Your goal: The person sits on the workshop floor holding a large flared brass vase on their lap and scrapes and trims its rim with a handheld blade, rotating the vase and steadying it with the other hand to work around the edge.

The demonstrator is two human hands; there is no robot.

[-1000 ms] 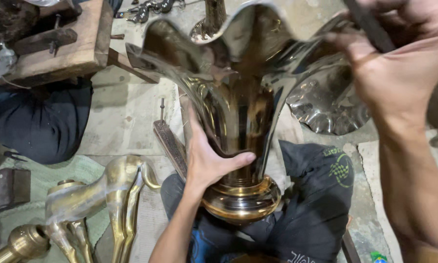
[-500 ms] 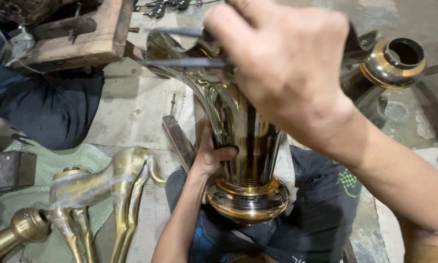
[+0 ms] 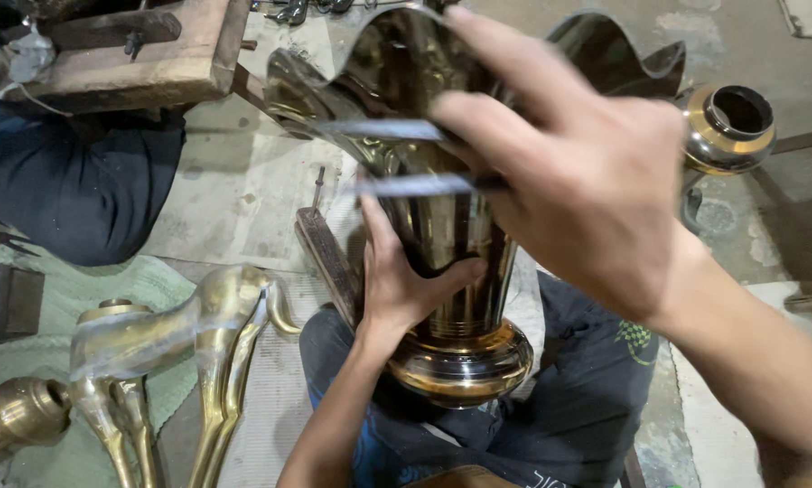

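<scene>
left hand (image 3: pixel 401 285) gripping brass vase (image 3: pixel 451 271), right hand (image 3: pixel 578 172) pinching metal tool (image 3: pixel 388 155)

A fluted vase (image 3: pixel 451 271) stood upright between the person's knees, its base low in the lap, with the left hand (image 3: pixel 397 280) wrapped around its neck from the left and the right hand (image 3: pixel 578 181) in front of its rim, holding a flat metal strip (image 3: pixel 397 131) across the mouth. Left of the vase, curved cast pieces (image 3: pixel 180 352) lay on a cloth (image 3: pixel 81 289) on the floor, and a wooden block (image 3: pixel 126 54) sat behind them. To the right, behind the right hand, lay a round collar piece (image 3: pixel 727 126).
</scene>
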